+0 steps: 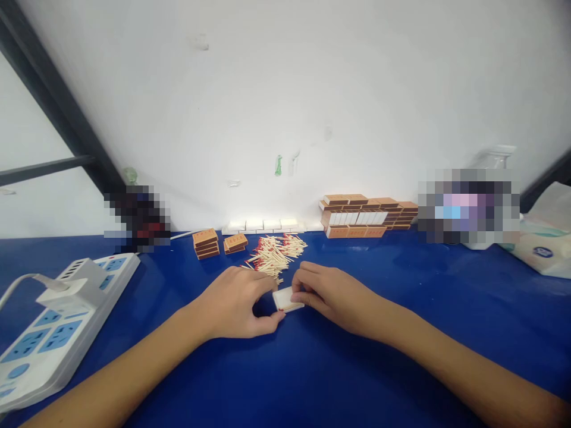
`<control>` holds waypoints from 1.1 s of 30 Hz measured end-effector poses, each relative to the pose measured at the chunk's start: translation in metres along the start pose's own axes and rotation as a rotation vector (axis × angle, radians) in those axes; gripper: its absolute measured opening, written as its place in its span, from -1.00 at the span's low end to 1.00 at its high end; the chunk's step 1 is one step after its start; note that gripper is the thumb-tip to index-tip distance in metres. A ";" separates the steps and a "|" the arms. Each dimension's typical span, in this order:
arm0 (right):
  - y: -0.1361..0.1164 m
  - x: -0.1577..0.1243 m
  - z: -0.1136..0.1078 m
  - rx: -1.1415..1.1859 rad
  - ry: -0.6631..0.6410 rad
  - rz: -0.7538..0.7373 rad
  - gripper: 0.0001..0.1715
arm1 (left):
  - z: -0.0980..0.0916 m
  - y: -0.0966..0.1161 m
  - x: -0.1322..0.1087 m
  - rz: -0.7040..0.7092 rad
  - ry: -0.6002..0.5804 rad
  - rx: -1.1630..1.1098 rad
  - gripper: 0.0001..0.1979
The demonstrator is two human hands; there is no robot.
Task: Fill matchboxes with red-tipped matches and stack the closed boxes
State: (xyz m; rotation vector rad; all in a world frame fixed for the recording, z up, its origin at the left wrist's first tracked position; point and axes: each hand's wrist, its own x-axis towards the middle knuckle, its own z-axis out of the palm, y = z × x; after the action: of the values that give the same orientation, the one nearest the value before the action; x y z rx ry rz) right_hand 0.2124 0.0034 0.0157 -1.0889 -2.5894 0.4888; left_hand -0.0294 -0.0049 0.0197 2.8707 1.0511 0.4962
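Observation:
A small white matchbox tray (284,299) lies on the blue table between my hands. My left hand (234,300) grips its left end, thumb at the near corner and fingers at the far side. A red match head shows by that thumb. My right hand (323,291) is closed in a pinch over the tray's right part; whatever is between those fingertips is too small to make out. Just beyond the tray is a loose heap of red-tipped matches (276,254), partly hidden by my left hand.
Matchboxes (206,244) are stacked at the left, beside a lower matchbox pile (235,243). White trays (263,226) line the wall. A larger matchbox stack (357,232) stands right. A power strip (66,324) lies left; a plastic pack (542,238) is far right.

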 end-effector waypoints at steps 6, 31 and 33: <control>0.005 0.012 0.005 0.186 0.174 -0.001 -0.87 | -0.012 -0.003 -0.001 0.003 0.038 0.006 -0.85; 0.003 0.030 0.015 -0.153 0.026 0.039 -0.80 | -0.017 -0.030 -0.002 -0.126 0.356 -0.180 -0.81; 0.003 0.031 0.017 -0.204 0.013 0.044 -0.78 | -0.017 -0.027 -0.002 -0.112 0.359 -0.180 -0.81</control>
State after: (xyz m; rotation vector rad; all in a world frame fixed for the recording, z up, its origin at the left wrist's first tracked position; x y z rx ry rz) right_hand 0.1873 0.0245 0.0032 -1.2115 -2.6537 0.2294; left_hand -0.0529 0.0134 0.0308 2.6057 1.1339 1.0670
